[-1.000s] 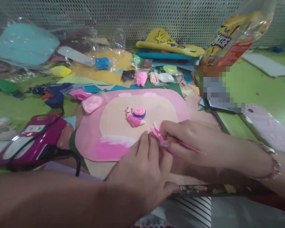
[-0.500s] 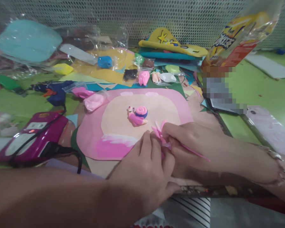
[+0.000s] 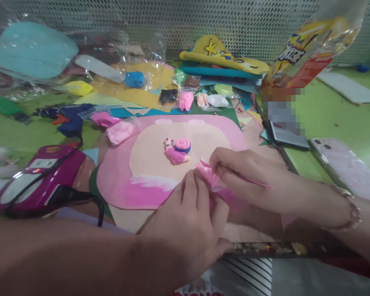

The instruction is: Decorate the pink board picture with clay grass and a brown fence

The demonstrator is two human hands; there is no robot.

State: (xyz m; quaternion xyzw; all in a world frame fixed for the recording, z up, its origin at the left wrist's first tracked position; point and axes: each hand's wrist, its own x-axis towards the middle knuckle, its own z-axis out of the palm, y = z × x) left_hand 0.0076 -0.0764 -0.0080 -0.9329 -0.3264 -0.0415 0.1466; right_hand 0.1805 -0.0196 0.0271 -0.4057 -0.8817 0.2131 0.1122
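My right hand [image 3: 240, 168] is closed on a thin pink stick [image 3: 259, 182], its tip hidden behind the fingers. Just left of those fingers is a fanned tuft of pink and white clay [image 3: 207, 172] on the paper. My left hand [image 3: 188, 218] lies flat on the near edge of the pink paper [image 3: 114, 185], fingers stretched out, fingertips close to the tuft. A small clay snail [image 3: 177, 152] with a pink coiled shell sits on the paper's cream centre. White and pink clay [image 3: 151, 191] is smeared along the paper's lower left.
A magenta glue gun [image 3: 46, 172] with a black cord stands at left. Several bagged clay lumps, including a pink one [image 3: 185, 100], line the back. A yellow foam piece [image 3: 222, 53] and a snack bag [image 3: 299, 57] are behind, a phone [image 3: 348, 164] at right.
My right hand has lifted and shifted slightly, and the stick lies flatter. More of the pink and white clay tuft shows, spread apart. My left hand has stayed nearly in place.
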